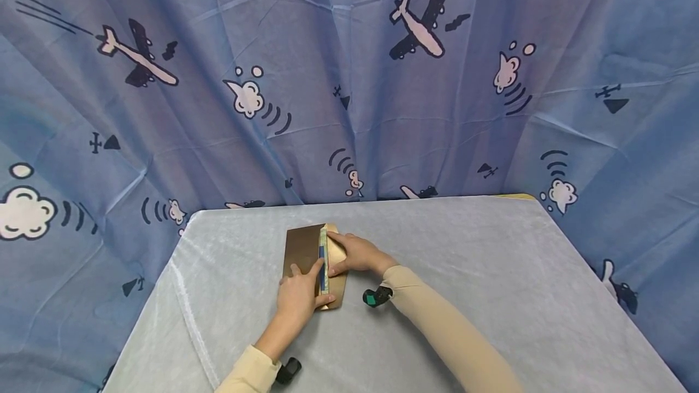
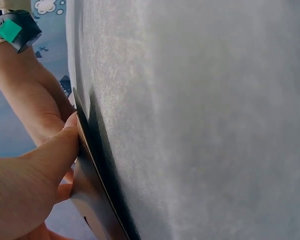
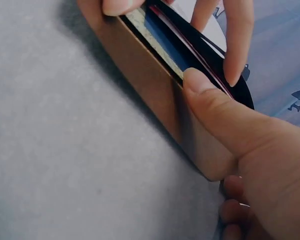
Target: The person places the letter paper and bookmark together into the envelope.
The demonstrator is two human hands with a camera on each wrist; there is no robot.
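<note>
A gold-brown envelope-like holder (image 1: 301, 246) with a dark inside lies on the table, its long opening turned up. Patterned pale and blue flat papers or cards (image 3: 162, 40) stand inside, showing only their edges. My left hand (image 1: 297, 296) spans the opening at the near end; its thumb is on the right panel and its fingers lie on the left one. The right hand (image 1: 357, 253) grips the right panel, with the thumb (image 3: 202, 90) at the opening's rim and other fingers low on the outside. In the left wrist view, the holder's edge (image 2: 97, 175) shows beside the left thumb.
A light grey cloth covers the table (image 1: 464, 259). Behind it hangs a blue curtain (image 1: 306, 77) printed with planes and clouds. Each wrist carries a small black camera, such as the right one (image 1: 377, 297). Something yellow (image 1: 516, 196) edges the table's far right.
</note>
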